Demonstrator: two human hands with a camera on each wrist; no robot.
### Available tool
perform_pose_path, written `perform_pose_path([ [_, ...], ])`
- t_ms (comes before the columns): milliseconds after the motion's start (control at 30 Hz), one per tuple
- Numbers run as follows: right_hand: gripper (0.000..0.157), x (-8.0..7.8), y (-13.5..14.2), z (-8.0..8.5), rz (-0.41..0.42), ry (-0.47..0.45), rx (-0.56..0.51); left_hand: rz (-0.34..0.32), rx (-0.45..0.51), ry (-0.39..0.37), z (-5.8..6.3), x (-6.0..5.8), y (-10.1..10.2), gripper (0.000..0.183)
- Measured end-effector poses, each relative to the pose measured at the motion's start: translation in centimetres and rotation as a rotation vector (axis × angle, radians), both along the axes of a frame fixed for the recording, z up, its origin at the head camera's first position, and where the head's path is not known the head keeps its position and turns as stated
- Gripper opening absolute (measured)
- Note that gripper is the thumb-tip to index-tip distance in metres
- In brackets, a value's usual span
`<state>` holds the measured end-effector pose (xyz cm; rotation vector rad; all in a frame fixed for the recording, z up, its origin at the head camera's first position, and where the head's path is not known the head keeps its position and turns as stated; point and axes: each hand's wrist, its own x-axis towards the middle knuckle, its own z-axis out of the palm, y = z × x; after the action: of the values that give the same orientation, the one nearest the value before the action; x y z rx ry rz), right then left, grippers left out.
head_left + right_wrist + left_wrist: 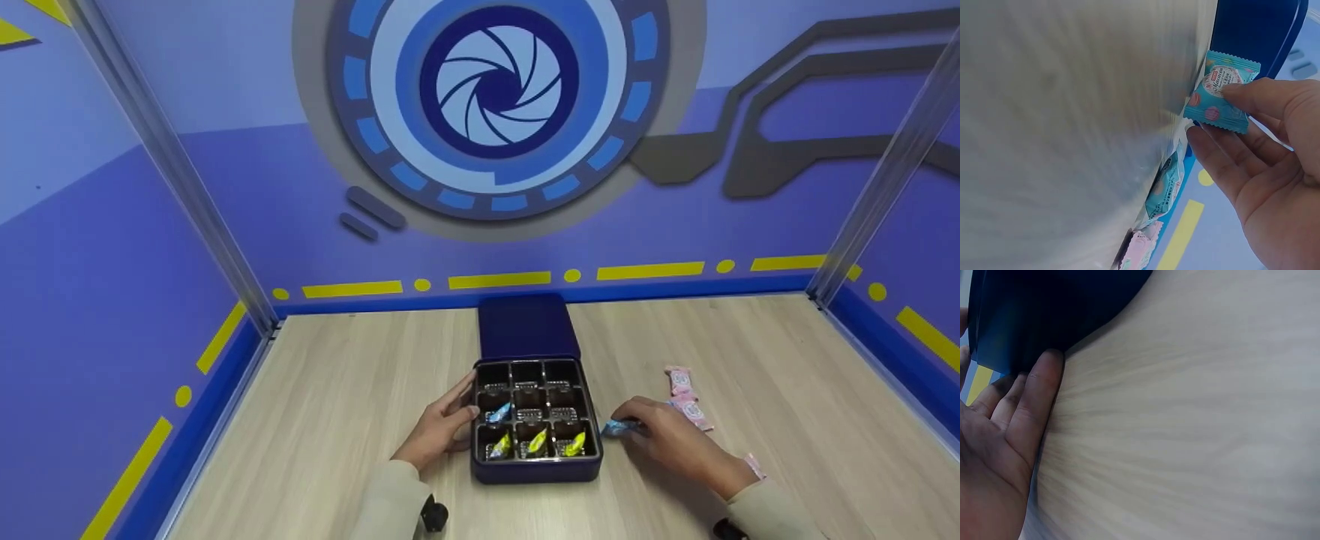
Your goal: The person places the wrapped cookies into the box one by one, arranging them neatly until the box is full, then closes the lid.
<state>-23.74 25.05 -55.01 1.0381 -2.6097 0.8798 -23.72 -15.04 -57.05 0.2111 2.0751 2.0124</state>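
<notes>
A dark blue box (536, 472) holds a tray of several compartments, in three rows of three. Yellow wrapped candies (537, 443) fill the front row, one per compartment. One blue wrapped candy (499, 412) lies in the left compartment of the middle row. My left hand (441, 424) touches the box's left side; in the left wrist view its fingers (1036, 402) lie straight against the wall. Just right of the box, my right hand (670, 436) pinches another blue wrapped candy (1222, 93) between thumb and fingers, its printed label showing in the right wrist view.
Behind the compartments lies the box's dark blue lid (526, 327). Pink wrapped candies (691, 412) lie on the wooden table (360, 375) beyond the right hand, another near the right wrist. A further blue candy (1166, 184) shows in the right wrist view. Printed panels (225, 187) enclose the table.
</notes>
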Motion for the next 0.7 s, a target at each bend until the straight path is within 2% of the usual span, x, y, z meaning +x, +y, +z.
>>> perform_pose_path([
  [133, 0.029, -0.1, 0.0, 0.2, -0.005, -0.016, -0.003, 0.006, -0.013, 0.0, 0.0, -0.1, 0.0, 0.067],
  [367, 0.035, -0.1, 0.2, 1.0, 0.01, 0.026, -0.02, -0.005, -0.001, -0.011, 0.0, 0.0, 0.0, 0.068],
  [600, 0.032, -0.4, 0.1, 2.3, -0.035, -0.027, 0.003, -0.002, -0.002, -0.01, 0.0, 0.0, 0.0, 0.067],
  [700, 0.03, -0.5, -0.1, 2.8, -0.047, -0.021, 0.001, -0.002, 0.0, -0.009, -0.1, 0.0, 0.0, 0.067],
])
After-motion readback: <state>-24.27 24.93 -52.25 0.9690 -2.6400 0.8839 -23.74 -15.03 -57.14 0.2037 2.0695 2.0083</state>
